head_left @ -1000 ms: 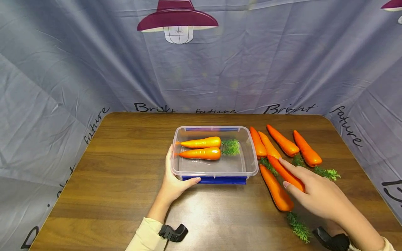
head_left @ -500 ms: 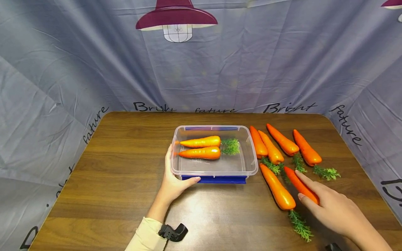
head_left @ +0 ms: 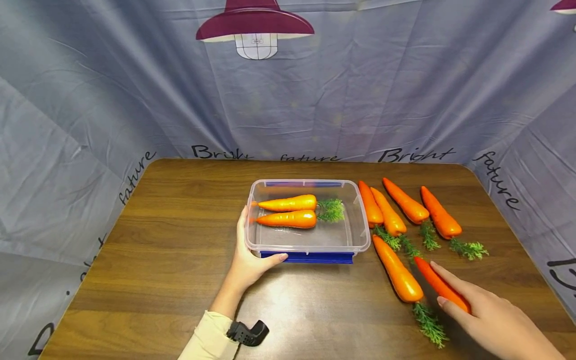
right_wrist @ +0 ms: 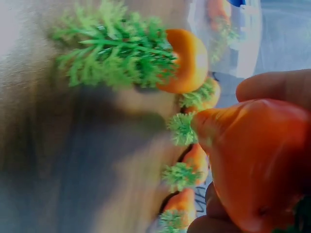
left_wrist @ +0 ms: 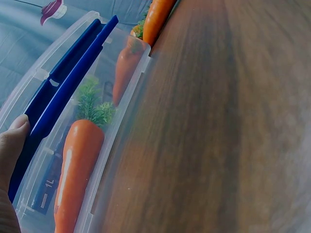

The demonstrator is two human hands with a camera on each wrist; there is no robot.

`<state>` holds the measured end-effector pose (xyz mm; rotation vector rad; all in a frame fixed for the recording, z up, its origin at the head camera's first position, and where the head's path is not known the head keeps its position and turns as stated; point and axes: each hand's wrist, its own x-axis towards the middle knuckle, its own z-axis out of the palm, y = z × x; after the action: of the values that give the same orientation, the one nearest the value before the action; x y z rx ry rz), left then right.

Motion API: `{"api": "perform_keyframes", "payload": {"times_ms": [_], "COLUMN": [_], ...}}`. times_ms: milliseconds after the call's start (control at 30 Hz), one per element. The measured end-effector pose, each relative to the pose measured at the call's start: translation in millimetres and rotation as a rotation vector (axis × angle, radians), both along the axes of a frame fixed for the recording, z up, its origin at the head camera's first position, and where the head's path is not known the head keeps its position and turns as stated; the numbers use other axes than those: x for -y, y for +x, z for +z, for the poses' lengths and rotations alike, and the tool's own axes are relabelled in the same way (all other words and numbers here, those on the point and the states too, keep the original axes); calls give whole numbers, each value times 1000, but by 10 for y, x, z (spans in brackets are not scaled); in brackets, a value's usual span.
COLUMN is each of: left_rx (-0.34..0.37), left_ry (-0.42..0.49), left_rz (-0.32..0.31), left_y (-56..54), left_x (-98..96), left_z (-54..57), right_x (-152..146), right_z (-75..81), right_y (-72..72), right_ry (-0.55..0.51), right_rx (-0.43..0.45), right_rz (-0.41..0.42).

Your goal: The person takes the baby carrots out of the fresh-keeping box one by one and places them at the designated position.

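Observation:
In the head view my left hand (head_left: 249, 267) grips the left front corner of a clear plastic food container (head_left: 310, 248), its thumb on the blue front clip (head_left: 319, 257). Inside lie two orange carrots with leafy tops, an upper carrot (head_left: 288, 203) and a lower carrot (head_left: 288, 220), tips to the left. At the right my right hand (head_left: 492, 317) holds a redder carrot (head_left: 441, 284) between thumb and fingers, tip pointing up and left. The right wrist view shows that held carrot (right_wrist: 262, 150) close up, above the table.
An orange carrot (head_left: 398, 270) lies between the container and my right hand, its green top (head_left: 428, 325) toward me. Several more carrots (head_left: 405, 200) lie right of the container on the wooden table (head_left: 180, 225). A grey printed curtain (head_left: 315, 100) hangs around the table.
My right hand has drawn the held carrot down and right, away from the other carrots, uncovering them. My left hand and the container have stayed in place.

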<state>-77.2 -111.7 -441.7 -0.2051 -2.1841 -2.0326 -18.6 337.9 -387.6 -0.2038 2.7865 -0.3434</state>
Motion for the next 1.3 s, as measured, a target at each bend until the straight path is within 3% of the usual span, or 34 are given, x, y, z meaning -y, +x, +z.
{"api": "perform_keyframes", "payload": {"times_ms": [400, 1000, 1300], "left_rx": [-28, -29, -8], "left_ry": [-15, 1, -9], "left_rz": [15, 12, 16], "left_y": [-87, -89, -93], "left_x": [32, 41, 44], "left_z": [-292, -277, -281], "right_x": [66, 101, 116], "right_z": [-123, -204, -270], "right_y": [-160, -373, -407], "right_ry": [-22, -26, -13], "right_rx": [4, 72, 77], "right_rz": [53, 41, 40]}}
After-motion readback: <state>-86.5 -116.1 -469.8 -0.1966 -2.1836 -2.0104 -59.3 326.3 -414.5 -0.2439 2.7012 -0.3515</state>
